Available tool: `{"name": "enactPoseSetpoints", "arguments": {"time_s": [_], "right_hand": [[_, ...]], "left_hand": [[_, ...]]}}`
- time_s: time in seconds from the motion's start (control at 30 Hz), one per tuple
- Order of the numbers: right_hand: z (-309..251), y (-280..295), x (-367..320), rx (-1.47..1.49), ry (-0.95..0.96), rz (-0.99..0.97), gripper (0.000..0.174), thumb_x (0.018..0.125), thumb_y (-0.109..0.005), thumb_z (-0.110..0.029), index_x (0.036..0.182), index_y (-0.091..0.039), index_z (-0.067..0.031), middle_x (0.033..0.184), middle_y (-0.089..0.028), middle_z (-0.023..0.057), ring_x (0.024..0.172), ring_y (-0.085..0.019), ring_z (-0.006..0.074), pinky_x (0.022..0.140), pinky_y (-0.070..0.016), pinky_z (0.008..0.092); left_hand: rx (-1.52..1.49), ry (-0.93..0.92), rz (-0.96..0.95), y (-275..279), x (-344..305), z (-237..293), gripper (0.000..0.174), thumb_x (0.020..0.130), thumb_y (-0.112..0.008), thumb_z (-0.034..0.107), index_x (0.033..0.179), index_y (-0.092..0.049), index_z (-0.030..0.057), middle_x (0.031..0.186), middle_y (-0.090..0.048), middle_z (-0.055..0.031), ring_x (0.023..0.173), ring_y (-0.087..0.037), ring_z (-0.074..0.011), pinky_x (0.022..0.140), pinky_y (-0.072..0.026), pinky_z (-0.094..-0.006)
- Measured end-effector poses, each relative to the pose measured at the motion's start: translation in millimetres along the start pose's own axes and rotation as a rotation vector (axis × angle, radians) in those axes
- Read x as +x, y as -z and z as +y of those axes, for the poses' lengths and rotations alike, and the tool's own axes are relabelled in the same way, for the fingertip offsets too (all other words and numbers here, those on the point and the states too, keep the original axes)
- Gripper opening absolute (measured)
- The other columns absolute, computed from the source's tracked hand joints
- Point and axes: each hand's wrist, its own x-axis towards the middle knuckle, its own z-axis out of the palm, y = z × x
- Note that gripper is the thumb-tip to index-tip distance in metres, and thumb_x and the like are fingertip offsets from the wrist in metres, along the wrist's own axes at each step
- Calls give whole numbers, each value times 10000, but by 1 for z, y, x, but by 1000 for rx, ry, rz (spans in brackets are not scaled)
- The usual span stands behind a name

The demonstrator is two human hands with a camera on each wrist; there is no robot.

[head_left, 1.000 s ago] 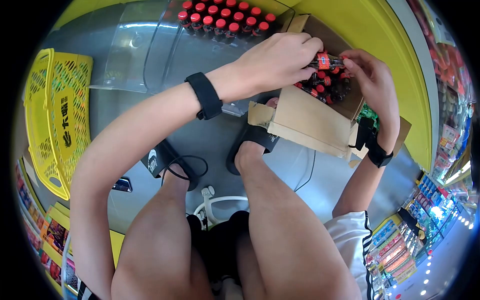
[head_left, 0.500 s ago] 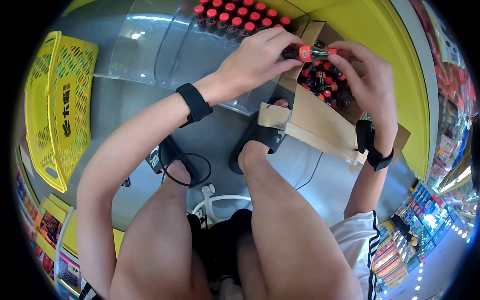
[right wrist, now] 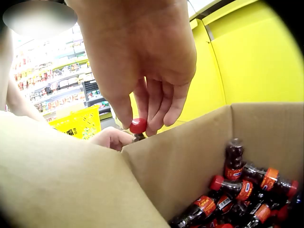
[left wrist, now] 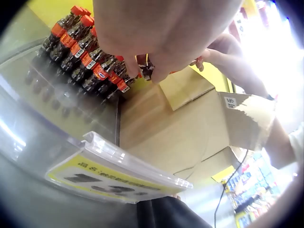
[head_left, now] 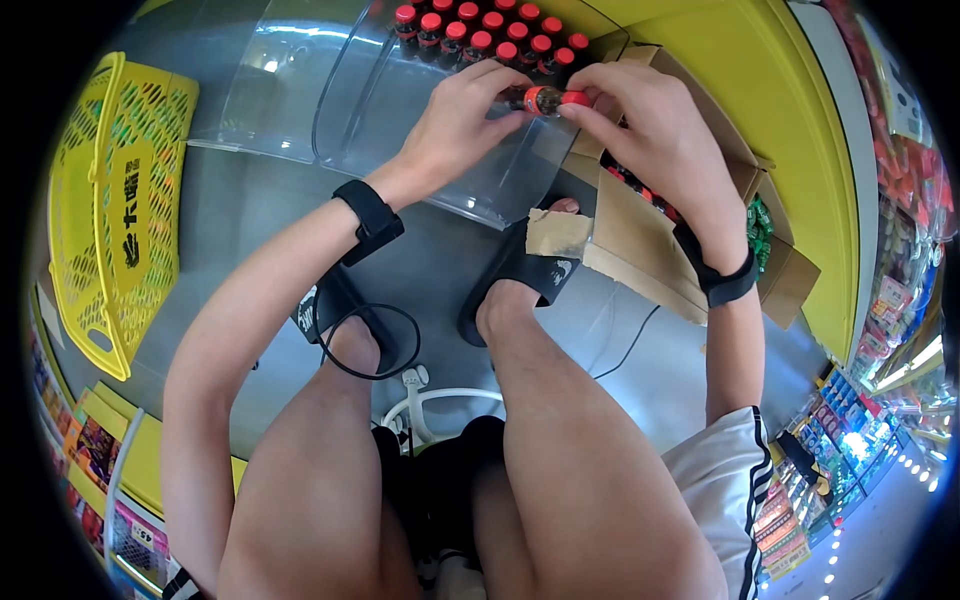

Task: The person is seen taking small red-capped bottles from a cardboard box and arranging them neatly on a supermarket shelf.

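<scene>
A small cola bottle (head_left: 543,100) with an orange-red label lies tilted on its side between my two hands, at the near right corner of the clear plastic bin (head_left: 250,150). My left hand (head_left: 455,122) holds the base end between thumb and fingers. At the other end my right hand (head_left: 660,125) pinches the red cap (right wrist: 138,125). Rows of matching bottles (left wrist: 80,54) stand upright along the bin's far side. More cola bottles (right wrist: 237,189) lie jumbled in the cardboard box (head_left: 640,245), which is partly hidden under my right hand in the head view.
A yellow perforated basket (head_left: 150,215) stands at the left. Green-wrapped items (head_left: 760,235) sit at the box's right end. A price tag (left wrist: 114,175) is clipped to the bin's front edge. My feet in black slides (head_left: 515,285) and a dark cable (head_left: 635,340) are below.
Both hands have carried the cola bottle from over the cardboard box leftward to the bin's corner. The right hand now covers part of the box.
</scene>
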Motion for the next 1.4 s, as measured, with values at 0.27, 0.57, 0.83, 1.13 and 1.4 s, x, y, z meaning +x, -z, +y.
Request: {"name": "enactPoseSetpoints", "arguments": {"time_s": [0.27, 0.57, 0.83, 1.13, 1.4], "right_hand": [[4, -25, 28, -173, 122, 54, 233, 957, -775, -246, 974, -713, -22, 890, -717, 168, 920, -723, 374, 790, -586, 488], [26, -34, 39, -90, 8, 1, 217, 947, -773, -231, 1025, -770, -28, 892, -741, 202, 898, -735, 403, 807, -595, 501], [32, -43, 46, -122, -29, -59, 176, 958, -748, -182, 970, -735, -6, 877, -734, 221, 870, -733, 428, 773, -586, 522], [32, -49, 49, -216, 66, -117, 203, 982, -753, -229, 1060, -753, -41, 896, -748, 184, 907, -726, 405, 822, -578, 503], [37, -53, 52, -201, 55, -70, 231, 983, -753, -234, 1084, -744, -26, 903, -740, 204, 916, -722, 415, 827, -576, 509]], "left_hand": [[-77, 154, -13, -5, 4, -15, 369, 917, -842, 84, 1257, -738, -14, 1114, -800, -155, 972, -815, -275, 871, -645, -366], [-75, 269, 8, -14, 14, -24, 300, 933, -820, 157, 1184, -766, 2, 1006, -818, -179, 934, -806, -326, 853, -623, -414], [-28, 365, -3, -22, 16, -42, 367, 889, -872, 269, 1106, -799, -17, 964, -807, -210, 917, -796, -358, 860, -614, -443], [168, 338, -50, -21, 16, -37, 350, 879, -858, 288, 1115, -820, 33, 937, -792, -235, 909, -771, -419, 870, -601, -486], [140, 319, -106, -21, 20, -37, 317, 900, -838, 234, 1111, -803, 0, 870, -789, -204, 813, -773, -360, 805, -606, -449]]}}
